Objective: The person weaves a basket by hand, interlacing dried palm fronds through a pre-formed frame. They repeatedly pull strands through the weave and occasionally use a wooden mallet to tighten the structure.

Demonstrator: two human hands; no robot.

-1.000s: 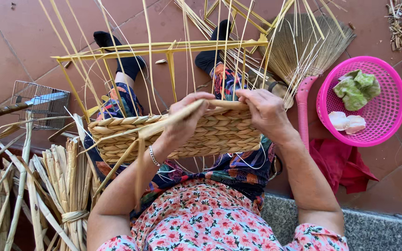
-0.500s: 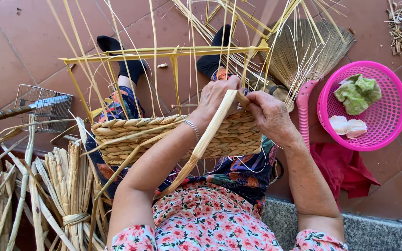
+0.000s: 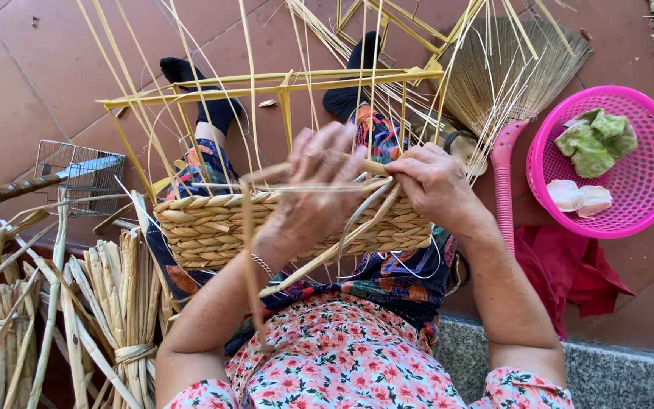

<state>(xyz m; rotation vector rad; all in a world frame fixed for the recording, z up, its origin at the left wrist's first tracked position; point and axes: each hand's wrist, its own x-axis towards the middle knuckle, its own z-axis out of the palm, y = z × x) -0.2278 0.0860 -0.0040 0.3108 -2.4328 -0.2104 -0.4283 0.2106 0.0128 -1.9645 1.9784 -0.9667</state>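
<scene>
The half-woven straw basket (image 3: 213,231) rests on the person's lap, its yellow wire frame (image 3: 281,85) rising toward 12 o'clock with loose upright stakes fanning out above it. The left hand (image 3: 312,193) lies over the basket rim, its grip closed on a flat weaving strand (image 3: 255,250) that hangs down toward 6 o'clock. The right hand (image 3: 437,182), just to the 3 o'clock side of the left, has its fingers pinched together on the strands at the rim.

The likeliest slip, as I judge it, is the long strand kinking or splitting where it bends sharply over the rim; a dry fibre pulled too hard there would crack. The thin uprights could also snag the moving strand or be pushed out of order, leaving a gap in the row. If either pinch slackens, the last tucks may loosen.

At 8 o'clock stand bundles of dried reed (image 3: 123,303); at 2 o'clock lie a pink plastic basket (image 3: 645,204) and a broom (image 3: 505,68).
</scene>
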